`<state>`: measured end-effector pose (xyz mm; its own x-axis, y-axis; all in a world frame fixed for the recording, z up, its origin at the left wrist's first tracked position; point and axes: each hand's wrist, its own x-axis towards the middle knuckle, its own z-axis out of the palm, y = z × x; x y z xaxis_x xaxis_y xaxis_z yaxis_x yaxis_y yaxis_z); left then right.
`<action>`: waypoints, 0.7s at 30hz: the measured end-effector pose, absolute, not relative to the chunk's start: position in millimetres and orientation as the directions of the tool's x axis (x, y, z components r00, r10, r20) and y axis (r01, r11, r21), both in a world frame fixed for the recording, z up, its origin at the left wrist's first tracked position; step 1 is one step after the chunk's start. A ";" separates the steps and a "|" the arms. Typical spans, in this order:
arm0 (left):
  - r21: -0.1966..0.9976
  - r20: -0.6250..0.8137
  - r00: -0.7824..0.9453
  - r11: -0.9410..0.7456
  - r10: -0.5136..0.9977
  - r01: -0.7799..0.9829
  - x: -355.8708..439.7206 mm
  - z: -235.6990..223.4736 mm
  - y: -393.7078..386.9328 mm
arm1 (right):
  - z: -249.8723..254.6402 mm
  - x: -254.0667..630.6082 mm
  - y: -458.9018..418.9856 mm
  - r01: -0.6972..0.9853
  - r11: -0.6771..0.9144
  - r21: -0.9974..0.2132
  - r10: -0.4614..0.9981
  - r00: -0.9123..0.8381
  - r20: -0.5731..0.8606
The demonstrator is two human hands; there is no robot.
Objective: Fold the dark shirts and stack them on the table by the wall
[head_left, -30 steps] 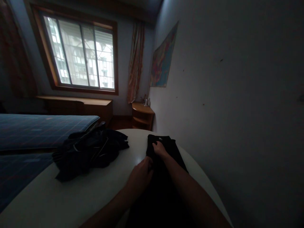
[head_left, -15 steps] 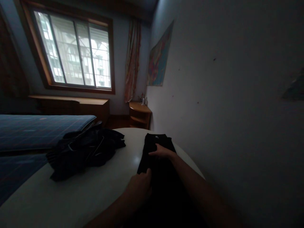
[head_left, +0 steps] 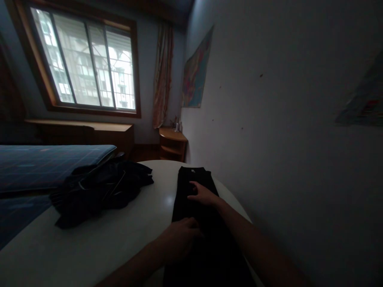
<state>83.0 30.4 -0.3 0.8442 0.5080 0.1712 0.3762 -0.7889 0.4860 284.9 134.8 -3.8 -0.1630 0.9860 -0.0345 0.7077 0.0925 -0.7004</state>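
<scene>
A long black garment (head_left: 191, 211), dark enough to hide its folds, lies lengthwise on the round white table (head_left: 143, 223). Near its far edge is a small white mark or label. My right hand (head_left: 203, 195) is over the upper part of the garment, thumb and forefinger spread apart, nothing between them. Closer to me, my left hand (head_left: 182, 237) rests over the garment's left side, fingers loosely bent and partly lost in shadow; I see nothing gripped in it.
To the left, a crumpled dark garment with light piping (head_left: 104, 187) lies on the table. Beyond it is a bed with a blue checked cover (head_left: 54, 165). A white wall (head_left: 284, 167) runs along the right. A wooden corner shelf (head_left: 172, 135) stands behind the table.
My left hand has moved from the garment's left edge inward onto it, its thumb no longer raised. My right thumb and forefinger are a little wider apart. The view has shifted slightly right.
</scene>
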 end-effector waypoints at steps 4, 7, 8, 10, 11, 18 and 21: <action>0.434 0.186 0.894 -0.851 0.407 0.297 79.6 3.8 22.3 | -6.0 287.2 122.1 0.708 0.309 -0.635 0.947 -0.288 0.140; 0.451 0.192 0.886 -0.840 0.421 0.301 78.7 -2.1 22.6 | -7.9 287.8 114.0 0.744 0.389 -0.544 0.920 -0.279 0.276; 0.459 0.181 0.880 -0.829 0.440 0.320 78.3 -6.1 24.6 | -9.4 288.2 112.2 0.765 0.398 -0.507 0.914 -0.278 0.296; 0.473 0.157 0.851 -0.794 0.502 0.382 77.2 -15.4 31.1 | -14.1 289.5 109.9 0.802 0.401 -0.443 0.911 -0.301 0.281; 0.478 0.152 0.826 -0.772 0.543 0.420 76.4 -20.2 35.4 | -17.1 290.3 109.3 0.816 0.400 -0.418 0.914 -0.320 0.250; 0.451 0.199 0.655 -0.662 0.729 0.599 67.0 -38.3 63.5 | -29.3 287.0 110.4 0.862 0.371 -0.345 0.924 -0.307 0.227; 0.419 0.259 0.645 -0.685 0.719 0.596 65.6 -41.9 67.5 | -23.0 277.9 121.0 0.893 0.312 -0.325 0.931 -0.220 0.290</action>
